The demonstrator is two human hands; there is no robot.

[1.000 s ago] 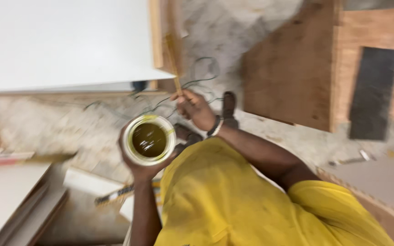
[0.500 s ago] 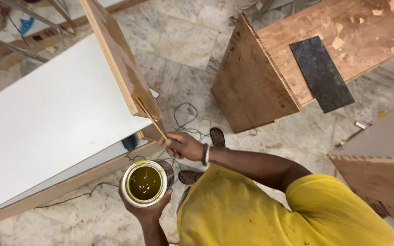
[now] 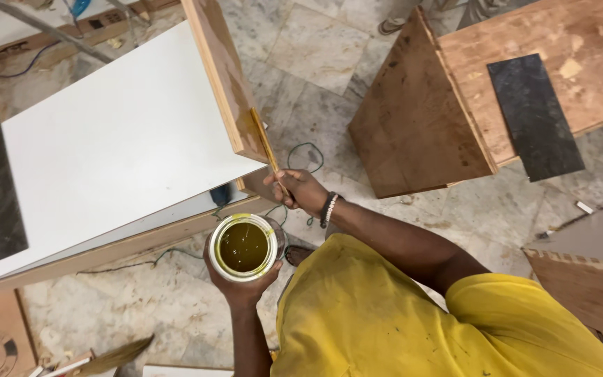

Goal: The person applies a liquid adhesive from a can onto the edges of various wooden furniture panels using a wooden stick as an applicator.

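My left hand cups an open round can of yellow-brown liquid from below, held at chest height. My right hand, with a beaded bracelet at the wrist, grips a thin wooden stick whose far end lies against the plywood edge of a white-faced cabinet panel. The edge looks wet and darker near the stick. My yellow shirt fills the lower right.
A brown plywood box with a dark rectangular piece on top stands at the upper right. More boards lie at the right edge. A thin cable loops on the marble floor. Scrap pieces sit at the bottom left.
The view has swung and steadied over the white panel. My right hand and the stick have moved up along the plywood edge. The can stays held in my left hand.
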